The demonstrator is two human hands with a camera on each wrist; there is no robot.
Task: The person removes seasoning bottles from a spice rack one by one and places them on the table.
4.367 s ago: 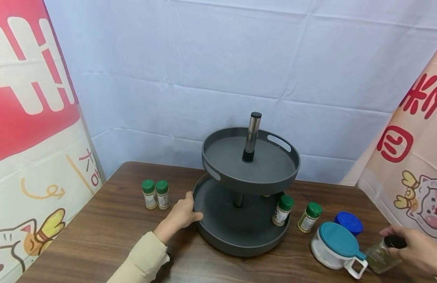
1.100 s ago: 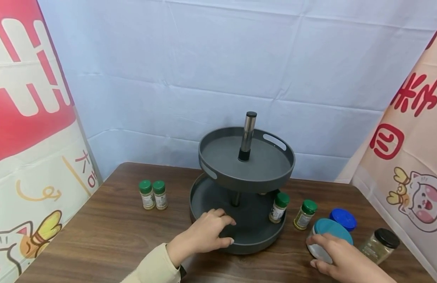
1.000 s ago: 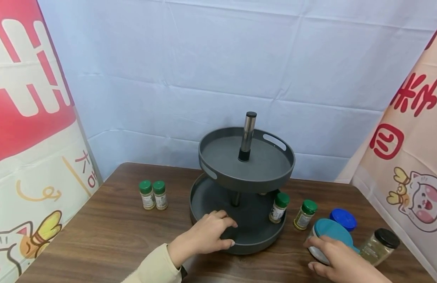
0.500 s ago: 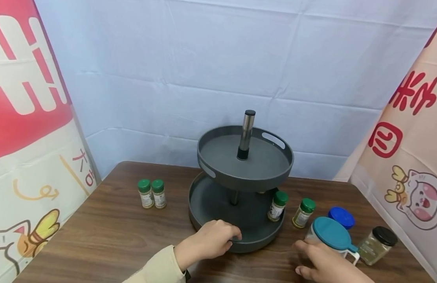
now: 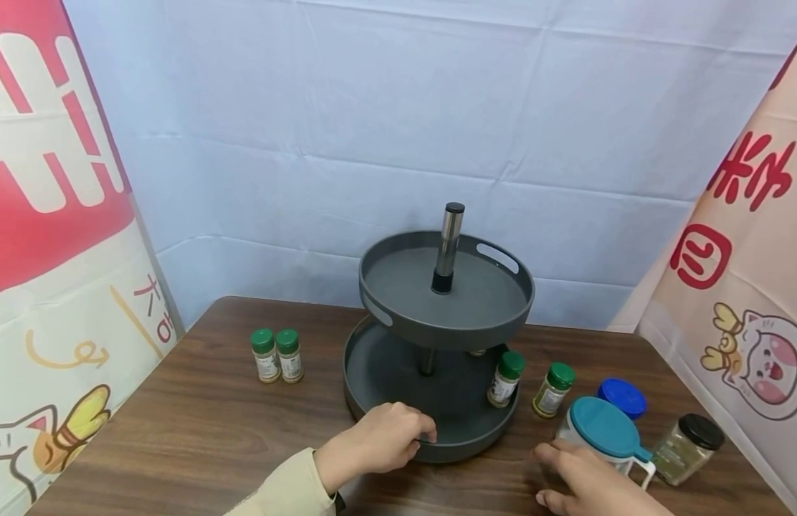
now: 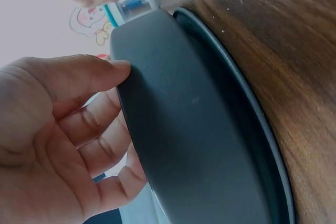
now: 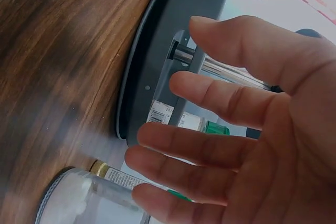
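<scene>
A dark grey two-tier round rack (image 5: 401,383) stands mid-table, with a steel post rising through both trays. My left hand (image 5: 385,438) grips the front rim of the lower tray. In the left wrist view its thumb (image 6: 107,74) presses the outer wall while the other fingers curl behind the rim. My right hand (image 5: 582,484), fingers spread and holding nothing, hovers right of the rack, beside a jar with a teal lid (image 5: 603,425) and white handle. A green-capped spice bottle (image 5: 504,380) stands inside the lower tray's right side; another behind it is mostly hidden.
Two green-capped spice bottles (image 5: 277,356) stand together at the left. Right of the rack are another green-capped bottle (image 5: 552,389), a container with a blue lid (image 5: 622,398) and a black-lidded jar (image 5: 685,450). A pale cloth (image 5: 295,179) hangs behind the table.
My left hand has moved from the lower tray's left rim to its front and taken hold there. My right hand has let go of the black-lidded jar and come left past the teal-lidded jar.
</scene>
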